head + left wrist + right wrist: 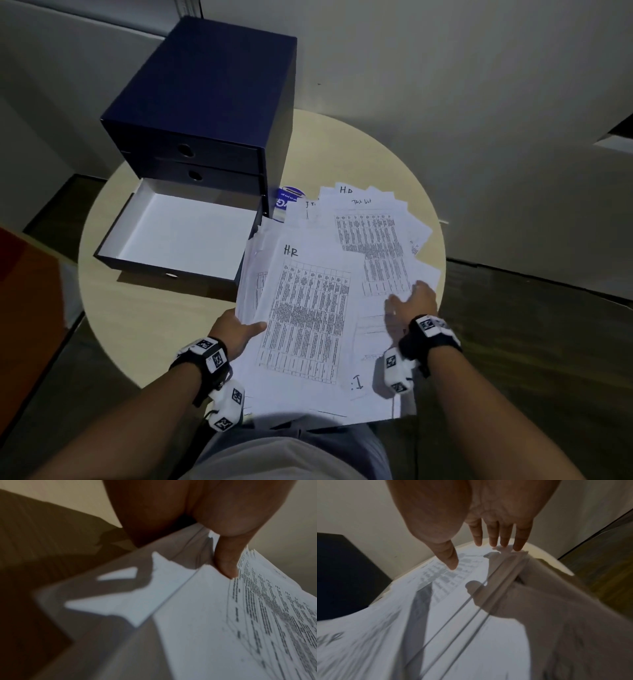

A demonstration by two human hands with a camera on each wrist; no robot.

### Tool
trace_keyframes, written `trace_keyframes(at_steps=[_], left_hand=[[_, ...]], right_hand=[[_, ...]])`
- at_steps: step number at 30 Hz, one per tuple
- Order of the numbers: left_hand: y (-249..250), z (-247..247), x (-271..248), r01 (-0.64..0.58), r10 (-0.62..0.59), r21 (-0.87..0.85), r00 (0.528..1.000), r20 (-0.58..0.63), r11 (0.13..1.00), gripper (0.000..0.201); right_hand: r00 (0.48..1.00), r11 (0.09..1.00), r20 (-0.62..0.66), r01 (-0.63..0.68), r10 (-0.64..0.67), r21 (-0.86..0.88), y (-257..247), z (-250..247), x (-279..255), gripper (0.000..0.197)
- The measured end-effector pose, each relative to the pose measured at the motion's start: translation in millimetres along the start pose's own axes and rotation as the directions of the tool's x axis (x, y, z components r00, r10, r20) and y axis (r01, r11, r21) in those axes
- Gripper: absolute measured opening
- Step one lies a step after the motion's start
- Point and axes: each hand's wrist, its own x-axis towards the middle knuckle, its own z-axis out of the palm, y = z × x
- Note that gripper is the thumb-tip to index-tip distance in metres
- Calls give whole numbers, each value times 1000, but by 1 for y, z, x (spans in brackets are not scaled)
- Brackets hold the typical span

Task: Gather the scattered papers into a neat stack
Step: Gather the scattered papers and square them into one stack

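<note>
The papers (329,291) lie fanned and overlapping across the right half of a round, pale table (144,308), white sheets printed with dense black tables, their corners splayed at many angles and the nearest ones hanging past the near edge. The left hand (236,330) grasps the left edge of a thick sheaf, its thumb (226,563) pressed on the top page and the other fingers hidden beneath. The right hand (409,303) lies flat with fingers (505,534) straight and spread, palm down on the sheets at the right, holding nothing. Handwritten letters head several pages: "H.R" on the top sheet of the held sheaf, "H.D" on a far sheet; another heading below it is too scrawled to read. To the left stands a dark blue drawer box (212,102), its lowest drawer (181,233) pulled out, white inside. A blue label (287,202) peeks out beside it, unreadable.
</note>
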Motion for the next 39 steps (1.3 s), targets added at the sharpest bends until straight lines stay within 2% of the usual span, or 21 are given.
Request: trace_keyframes(at_steps=[3, 6, 11, 16, 19, 23, 27, 29, 32, 33, 35, 36, 37, 38, 39], left_hand=[[2, 0, -1, 2, -2, -2, 1000, 0, 1000, 37], [-1, 0, 3, 6, -6, 6, 1000, 1, 1000, 37], [-2, 0, 3, 2, -2, 18, 1000, 4, 1000, 41], [0, 0, 2, -1, 1, 13, 1000, -3, 1000, 34], [0, -1, 2, -13, 13, 10, 1000, 3, 1000, 34], [-2, 0, 4, -24, 24, -18, 1000, 20, 1000, 36], [-3, -1, 3, -11, 11, -26, 1000, 11, 1000, 39], [-5, 0, 5, 12, -12, -40, 1000, 14, 999, 44], [-5, 0, 5, 53, -52, -93, 999, 12, 994, 55], [-5, 0, 4, 70, -69, -121, 997, 18, 990, 64], [-6, -2, 5, 143, -135, -192, 989, 55, 971, 97], [-6, -3, 5, 179, -166, -228, 983, 77, 957, 114], [-5, -3, 6, 205, -186, -262, 978, 97, 943, 126], [-3, -3, 6, 204, -179, -292, 978, 110, 934, 130], [0, -2, 2, 186, -160, -294, 981, 112, 937, 124]], right_hand=[[992, 996, 103, -79, 76, 27, 1, -11, 18, 86], [992, 997, 101, -74, 74, -1, -6, -11, 21, 82], [988, 996, 134, -87, 83, 25, -10, -3, 16, 45], [997, 992, 34, -66, 63, 108, -7, -10, 11, 23], [995, 969, -60, -70, 86, 236, 0, -31, 13, 20], [977, 898, -159, -59, 141, 437, 13, -73, 17, 29], [982, 750, -150, 14, 114, 661, 15, -97, 8, 32], [991, 677, -108, 26, 80, 736, 9, -93, -7, 33], [999, 683, 31, -16, -10, 730, 5, -65, -35, 32], [994, 695, 107, -55, -32, 717, 5, -52, -46, 33], [956, 711, 291, -176, -42, 681, 6, -25, -68, 37], [924, 755, 381, -233, -24, 613, 7, -13, -77, 45], [894, 841, 448, -234, -10, 487, 10, -1, -83, 53], [871, 915, 490, -179, -23, 360, 12, 10, -89, 53], [875, 966, 481, -83, -47, 245, 15, 19, -92, 49]])
